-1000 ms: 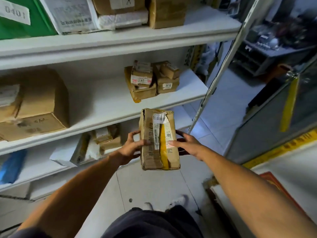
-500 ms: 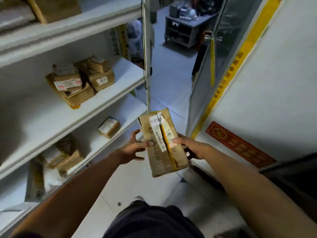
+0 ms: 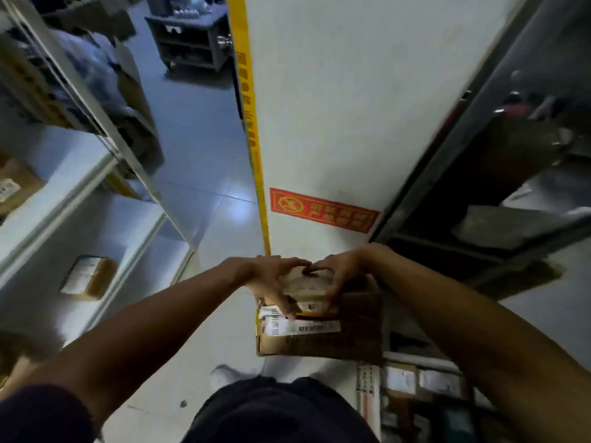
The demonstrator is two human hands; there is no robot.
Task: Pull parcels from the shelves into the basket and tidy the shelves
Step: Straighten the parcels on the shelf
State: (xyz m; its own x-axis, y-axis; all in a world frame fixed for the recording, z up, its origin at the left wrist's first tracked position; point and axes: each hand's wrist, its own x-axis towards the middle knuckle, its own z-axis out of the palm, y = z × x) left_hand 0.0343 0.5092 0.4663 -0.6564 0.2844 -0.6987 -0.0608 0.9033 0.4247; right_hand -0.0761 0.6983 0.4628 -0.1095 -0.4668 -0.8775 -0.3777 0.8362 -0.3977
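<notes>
A small brown parcel with a white label and yellow tape lies flat between my hands, low in front of me. My left hand grips its left side with fingers curled over the top. My right hand grips its right side. The parcel sits on or just above a larger cardboard box that has a barcode label. At the lower right, a pale-rimmed basket holds several labelled parcels. The white shelves run along the left.
One parcel lies on the lower left shelf and another at the left edge one shelf up. A white wall with a yellow strip and a red sign stands ahead. A dark rack fills the right.
The view has swung right, away from the shelves toward the wall. Both hands have carried the parcel down and turned it from upright to flat over the larger box.
</notes>
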